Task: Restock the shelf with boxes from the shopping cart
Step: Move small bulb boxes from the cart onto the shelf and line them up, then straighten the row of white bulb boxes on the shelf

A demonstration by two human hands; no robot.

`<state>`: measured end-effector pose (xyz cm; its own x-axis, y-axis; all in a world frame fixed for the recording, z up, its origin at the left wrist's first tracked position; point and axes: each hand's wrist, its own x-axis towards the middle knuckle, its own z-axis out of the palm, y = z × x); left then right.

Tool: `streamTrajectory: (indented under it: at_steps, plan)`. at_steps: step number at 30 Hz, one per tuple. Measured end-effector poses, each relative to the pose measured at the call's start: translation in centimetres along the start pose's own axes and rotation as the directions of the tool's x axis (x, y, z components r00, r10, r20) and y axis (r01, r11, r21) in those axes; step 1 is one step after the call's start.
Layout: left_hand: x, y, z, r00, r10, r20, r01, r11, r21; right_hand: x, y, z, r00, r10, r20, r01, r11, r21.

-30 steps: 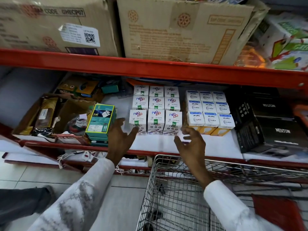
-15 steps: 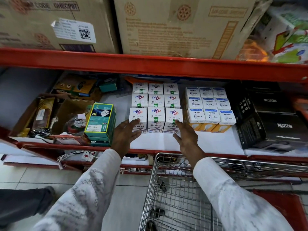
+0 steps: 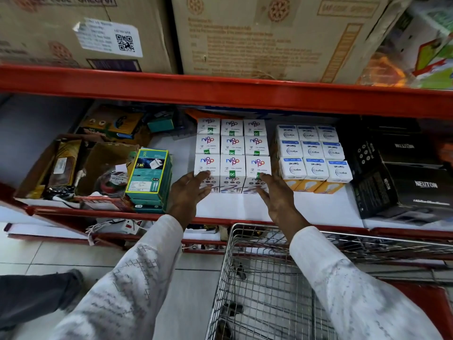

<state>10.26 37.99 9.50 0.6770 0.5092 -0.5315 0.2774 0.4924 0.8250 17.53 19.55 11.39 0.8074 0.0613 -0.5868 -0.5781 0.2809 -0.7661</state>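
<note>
Single head-worn wide-angle view, no second camera to overlap with. Looks forward and down from standing height at a red metal shelf rack [image 3: 220, 90], close enough that both outstretched arms reach its lower white shelf board [image 3: 318, 207]. The rack's red upper beam crosses the frame about a quarter of the way down and bows from lens distortion. Above the beam, only the lower parts of brown cardboard cartons [image 3: 269, 38] show, cropped by the top edge. Below the rack, a silver wire shopping cart [image 3: 257, 278] fills the bottom centre-right, seen from above, and pale floor tiles [image 3: 191, 290] lie left of the cart.
</note>
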Motion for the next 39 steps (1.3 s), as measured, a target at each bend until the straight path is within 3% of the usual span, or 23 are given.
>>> streamTrajectory:
  at_steps: [18, 25, 31, 33, 35, 39]
  plan:
    - [-0.8, 0.4, 0.8, 0.999, -0.001, -0.032, 0.001, 1.000, -0.020, 0.4, -0.1, 0.1, 1.000, 0.026, 0.007, -0.026, 0.999, 0.029]
    - [-2.2, 0.3, 1.2, 0.998, -0.017, -0.064, 0.011, 0.997, -0.080, -0.4, -0.4, -0.9, 0.999, 0.031, 0.012, -0.031, 0.999, -0.042]
    - [-5.8, -2.6, 3.4, 0.938, 0.196, -0.285, -0.218, 0.975, -0.047, -1.6, -0.9, -5.1, 0.976, -0.021, -0.216, 0.014, 0.999, -0.037]
    - [-6.9, -3.6, 5.3, 0.942, 0.215, -0.258, -0.229, 0.973, -0.025, -1.7, -1.4, -7.2, 0.939, -0.061, -0.339, 0.064, 0.998, -0.004]
    - [-7.7, -4.8, 7.6, 0.971, 0.187, -0.148, -0.192, 0.981, -0.019, -1.5, -2.2, -9.3, 0.903, -0.095, -0.419, 0.108, 0.994, 0.008]
    - [-9.0, -6.9, 12.3, 0.994, -0.028, 0.102, 0.020, 0.997, 0.078, -0.4, -4.7, -12.8, 0.895, -0.077, -0.438, 0.089, 0.996, 0.008]
